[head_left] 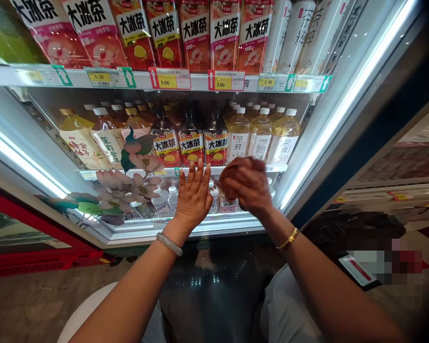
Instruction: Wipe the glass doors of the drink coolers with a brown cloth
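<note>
In front of me is the glass front (200, 97) of a lit drinks cooler. My left hand (196, 197) lies flat against it, fingers spread and pointing up, with nothing in it. To its right, my right hand (255, 193) is closed around a bunched brown cloth (229, 178), which is held up to the glass and slightly blurred. A printed flower decal (128, 193) decorates the glass left of my left hand. Behind the glass, bottles of iced tea (191, 145) stand in rows on the middle shelf.
Large cartons (223, 35) fill the upper shelf, above a rail of price tags (164, 82). Small bottles (160, 200) stand on the bottom shelf. A red cooler frame (57, 257) is at the left. A dark bag-like object (357, 228) lies at the right.
</note>
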Tool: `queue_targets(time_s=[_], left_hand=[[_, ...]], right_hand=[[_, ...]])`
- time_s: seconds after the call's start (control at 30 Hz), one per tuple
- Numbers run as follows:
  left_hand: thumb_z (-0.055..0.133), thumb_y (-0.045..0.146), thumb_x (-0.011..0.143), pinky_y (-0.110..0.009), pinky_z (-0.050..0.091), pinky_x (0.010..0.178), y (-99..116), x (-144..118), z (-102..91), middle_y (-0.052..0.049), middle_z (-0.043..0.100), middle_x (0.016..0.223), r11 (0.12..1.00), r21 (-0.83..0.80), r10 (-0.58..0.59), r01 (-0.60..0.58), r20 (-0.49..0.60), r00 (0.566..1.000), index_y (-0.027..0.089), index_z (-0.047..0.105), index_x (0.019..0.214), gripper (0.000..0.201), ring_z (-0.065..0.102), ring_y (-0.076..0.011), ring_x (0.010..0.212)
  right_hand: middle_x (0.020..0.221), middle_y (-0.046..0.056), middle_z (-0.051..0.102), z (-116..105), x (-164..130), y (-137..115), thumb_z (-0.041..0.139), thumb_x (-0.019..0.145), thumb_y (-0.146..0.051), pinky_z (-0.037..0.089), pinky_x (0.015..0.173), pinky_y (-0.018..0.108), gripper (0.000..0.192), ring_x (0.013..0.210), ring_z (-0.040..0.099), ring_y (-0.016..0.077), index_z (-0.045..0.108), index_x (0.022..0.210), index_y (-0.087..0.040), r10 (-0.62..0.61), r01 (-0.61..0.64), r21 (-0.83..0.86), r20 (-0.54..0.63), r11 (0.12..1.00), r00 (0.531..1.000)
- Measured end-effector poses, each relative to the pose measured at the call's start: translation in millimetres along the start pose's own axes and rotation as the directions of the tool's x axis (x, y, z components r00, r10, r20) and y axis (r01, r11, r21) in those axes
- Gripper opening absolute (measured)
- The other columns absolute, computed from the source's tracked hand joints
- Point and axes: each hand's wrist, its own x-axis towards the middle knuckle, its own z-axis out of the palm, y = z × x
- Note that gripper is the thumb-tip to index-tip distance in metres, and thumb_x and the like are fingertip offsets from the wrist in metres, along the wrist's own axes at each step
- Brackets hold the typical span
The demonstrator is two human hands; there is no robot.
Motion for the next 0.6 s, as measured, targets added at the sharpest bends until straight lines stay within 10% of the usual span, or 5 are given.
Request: queue_targets(time_s=[0.17, 0.4, 0.6], left_hand=[[0.055, 0.01, 0.086, -0.055, -0.004, 0.134, 5, -6, 7.5, -0.011, 0.008, 0.174, 1.0, -0.018, -0.009, 0.01, 0.034, 0.999, 0.021, 0.005, 0.169, 0.097, -0.005, -0.0267, 0.162], [0.059, 0.025, 0.094, -0.055, -0.006, 0.133, 10, -12, 19.5, -0.015, 0.003, 0.174, 0.997, -0.073, 0.015, -0.013, 0.03, 0.999, 0.017, 0.005, 0.169, 0.093, -0.008, -0.0267, 0.162], [0.055, 0.018, 0.089, -0.059, -0.013, 0.131, 4, -5, 22.4, -0.009, -0.003, 0.175, 0.987, -0.158, -0.01, 0.015, 0.031, 0.999, 0.02, 0.01, 0.169, 0.092, -0.013, -0.0294, 0.162]], right_hand=[[0.159, 0.01, 0.036, -3, 16, 6, 0.062, 0.089, -0.02, 0.041, 0.119, 0.068, 0.049, 0.153, 0.035, 0.0387, 0.064, 0.136, -0.031, 0.303, -0.316, -0.058, -0.164, 0.947, 0.939], [0.133, 0.0, 0.065, 17, -2, -27, 0.064, 0.094, -0.02, 0.04, 0.127, 0.053, 0.033, 0.147, 0.047, 0.0248, 0.071, 0.121, -0.038, -0.118, 0.119, -0.012, 0.065, 0.993, 0.991], [0.159, 0.002, 0.047, 3, 39, -13, 0.063, 0.096, -0.02, 0.03, 0.132, 0.057, 0.045, 0.164, 0.018, 0.0307, 0.065, 0.138, -0.034, 0.316, -0.283, -0.211, 0.142, 0.936, 0.938]])
